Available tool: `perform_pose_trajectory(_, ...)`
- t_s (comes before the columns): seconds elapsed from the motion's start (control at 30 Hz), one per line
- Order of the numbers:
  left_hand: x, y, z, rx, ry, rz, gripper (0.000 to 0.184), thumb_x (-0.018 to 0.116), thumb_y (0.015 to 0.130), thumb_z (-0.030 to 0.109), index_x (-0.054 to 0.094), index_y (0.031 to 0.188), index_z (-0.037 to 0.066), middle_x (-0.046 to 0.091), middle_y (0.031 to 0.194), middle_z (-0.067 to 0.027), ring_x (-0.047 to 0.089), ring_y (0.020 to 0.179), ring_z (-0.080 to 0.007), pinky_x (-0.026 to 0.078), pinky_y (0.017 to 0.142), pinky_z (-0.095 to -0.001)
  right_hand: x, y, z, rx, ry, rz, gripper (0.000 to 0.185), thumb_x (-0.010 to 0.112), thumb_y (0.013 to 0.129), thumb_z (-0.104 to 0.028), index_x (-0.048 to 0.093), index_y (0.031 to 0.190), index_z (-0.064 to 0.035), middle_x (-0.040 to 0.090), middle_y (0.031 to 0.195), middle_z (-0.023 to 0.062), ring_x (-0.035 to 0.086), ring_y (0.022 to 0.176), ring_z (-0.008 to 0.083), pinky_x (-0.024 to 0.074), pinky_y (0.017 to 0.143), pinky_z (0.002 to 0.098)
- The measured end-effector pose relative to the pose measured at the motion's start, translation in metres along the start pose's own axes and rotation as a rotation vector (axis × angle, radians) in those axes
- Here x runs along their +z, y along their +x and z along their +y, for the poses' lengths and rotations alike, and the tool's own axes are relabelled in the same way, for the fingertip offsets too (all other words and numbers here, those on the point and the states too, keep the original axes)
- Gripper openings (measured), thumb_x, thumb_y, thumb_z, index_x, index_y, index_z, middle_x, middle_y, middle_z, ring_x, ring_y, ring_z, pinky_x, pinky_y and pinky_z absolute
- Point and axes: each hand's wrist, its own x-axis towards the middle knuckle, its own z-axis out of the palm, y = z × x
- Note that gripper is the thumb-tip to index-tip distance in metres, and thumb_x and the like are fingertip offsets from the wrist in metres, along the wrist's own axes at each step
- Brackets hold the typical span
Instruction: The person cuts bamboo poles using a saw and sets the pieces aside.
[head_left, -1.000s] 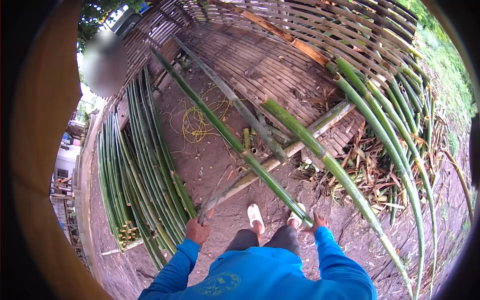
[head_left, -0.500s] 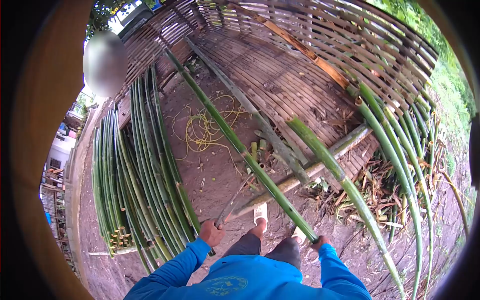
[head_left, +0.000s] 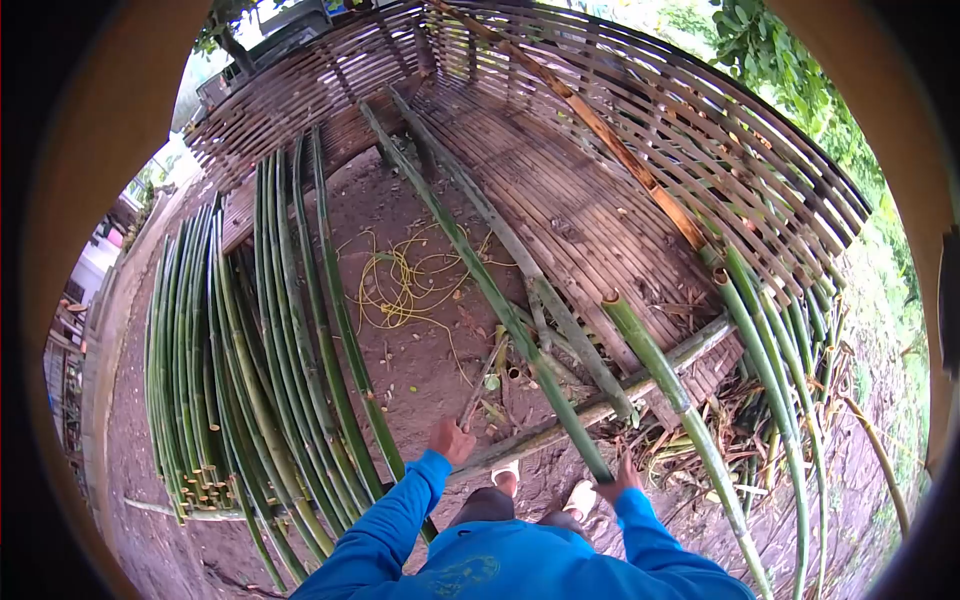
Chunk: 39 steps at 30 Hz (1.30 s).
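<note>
My left hand (head_left: 452, 441) is closed around the handle end of a long thin blade that looks like a machete (head_left: 484, 382); it points forward over the dirt. My right hand (head_left: 622, 482) grips the near end of a long green bamboo pole (head_left: 496, 300). The pole runs away from me to the woven slat fence (head_left: 330, 75) at the far end. Beneath its near part lies a crosswise log (head_left: 530, 440). Beside it a greyish pole (head_left: 490, 212) stretches along the edge of the slatted bamboo platform (head_left: 560, 205).
Many green bamboo poles (head_left: 275, 330) lie in a row at my left. More cut bamboo (head_left: 650, 350) leans over the log at right, near a heap of split scraps (head_left: 700, 420). Tangled yellow rope (head_left: 405, 290) lies on the dirt ahead.
The view has tilted up and shifted. My right hand and the pole's near end have moved slightly left; my left hand has moved right and forward with the blade. The blurred patch at upper left is gone.
</note>
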Motion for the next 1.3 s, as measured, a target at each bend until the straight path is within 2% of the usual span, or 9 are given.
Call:
perform_pose_trajectory(0.07, 0.003, 0.003, 0.01, -0.016, 0.028, -0.022, 0.022, 0.064, 0.065, 0.021, 0.053, 0.069, 0.003, 0.057, 0.063, -0.0158, 0.057, 0.057, -0.0304, 0.043, 0.052, -0.0413, 0.014, -0.025, 0.076, 0.262, -0.231, -0.447, 0.09, 0.078, 0.05, -0.056, 0.054, 0.113, 0.0035, 0.059, 0.107, 0.0242, 0.056, 0.103, 0.0366, 0.0437, 0.091, 0.0393)
perform_pose_trajectory(0.17, 0.054, 0.045, -0.05, 0.495, 0.453, 0.007, 0.017, 0.057, 0.068, 0.023, 0.056, 0.061, 0.008, 0.055, 0.064, -0.012, 0.057, 0.062, -0.0288, 0.045, 0.057, -0.0425, 0.005, -0.065, 0.094, 0.238, -0.206, -0.265, 0.064, 0.075, 0.053, -0.046, 0.064, 0.1, -0.0036, 0.063, 0.096, 0.0203, 0.06, 0.093, 0.0343, 0.0475, 0.086, 0.0396)
perform_pose_trajectory(0.27, 0.044, 0.043, -0.017, 0.593, 0.575, -0.038, 0.021, 0.056, 0.07, 0.026, 0.056, 0.057, 0.01, 0.054, 0.066, -0.0106, 0.056, 0.065, -0.0277, 0.045, 0.058, -0.0398, 0.003, -0.07, 0.079, 0.307, -0.207, -0.252, 0.044, 0.067, 0.061, -0.031, 0.064, 0.099, -0.009, 0.063, 0.097, 0.0193, 0.06, 0.093, 0.0343, 0.0476, 0.086, 0.0402)
perform_pose_trajectory(0.63, 0.033, 0.041, 0.02, 0.346, 0.023, -0.027, 0.019, 0.065, 0.065, 0.02, 0.053, 0.063, 0.006, 0.051, 0.06, -0.0131, 0.054, 0.059, -0.03, 0.043, 0.053, -0.041, 0.01, -0.067, 0.085, 0.31, -0.167, -0.249, 0.048, 0.069, 0.057, -0.034, 0.064, 0.098, -0.0088, 0.063, 0.096, 0.0195, 0.06, 0.094, 0.0336, 0.0472, 0.085, 0.0401)
perform_pose_trajectory(0.7, 0.029, 0.039, 0.011, 0.454, 0.027, -0.049, 0.019, 0.065, 0.066, 0.019, 0.052, 0.063, 0.005, 0.051, 0.059, -0.0139, 0.053, 0.056, -0.0304, 0.042, 0.051, -0.0412, 0.011, -0.061, 0.094, 0.271, -0.138, -0.267, 0.056, 0.074, 0.053, -0.037, 0.063, 0.1, -0.0089, 0.064, 0.095, 0.019, 0.06, 0.093, 0.0338, 0.0475, 0.085, 0.0404)
perform_pose_trajectory(0.77, 0.039, 0.052, -0.032, 0.722, 0.182, -0.034, 0.018, 0.064, 0.066, 0.018, 0.052, 0.064, 0.004, 0.051, 0.058, -0.015, 0.052, 0.053, -0.0309, 0.041, 0.05, -0.0416, 0.012, -0.037, 0.101, 0.176, -0.19, -0.239, 0.097, 0.078, 0.049, -0.055, 0.045, 0.124, -0.0035, 0.042, 0.126, 0.0287, 0.041, 0.118, 0.0407, 0.0347, 0.099, 0.0449)
perform_pose_trajectory(0.97, 0.01, -0.021, -0.002, 0.026, -0.036, 0.008, 0.018, 0.061, 0.063, 0.015, 0.047, 0.065, 0.004, 0.051, 0.057, -0.0195, 0.053, 0.052, -0.0316, 0.04, 0.05, -0.0418, -0.044, 0.094, -0.022, -0.027, -0.096, 0.263, 0.095, 0.065, 0.065, -0.057, 0.031, 0.133, -0.0004, 0.04, 0.128, 0.0271, 0.036, 0.12, 0.0406, 0.0282, 0.102, 0.0461)
perform_pose_trajectory(1.03, 0.007, -0.037, -0.007, 0.045, -0.107, -0.039, 0.018, 0.061, 0.063, 0.014, 0.047, 0.065, 0.003, 0.05, 0.056, -0.0191, 0.052, 0.052, -0.0304, 0.04, 0.05, -0.0412, -0.055, 0.131, -0.055, -0.015, 0.03, -0.034, 0.09, 0.059, 0.069, -0.06, 0.034, 0.131, 0.0001, 0.048, 0.122, 0.0273, 0.043, 0.117, 0.0399, 0.0268, 0.103, 0.0451)
perform_pose_trajectory(1.3, -0.02, -0.067, -0.004, 0.052, -0.116, -0.116, 0.018, 0.06, 0.064, 0.015, 0.047, 0.064, 0.003, 0.048, 0.056, -0.0154, 0.048, 0.052, -0.0249, 0.04, 0.051, -0.0383, -0.036, 0.125, -0.049, -0.015, -0.084, 0.105, 0.055, 0.056, 0.077, -0.052, 0.052, 0.105, -0.0055, 0.062, 0.095, 0.0247, 0.057, 0.093, 0.0415, 0.0442, 0.081, 0.048)
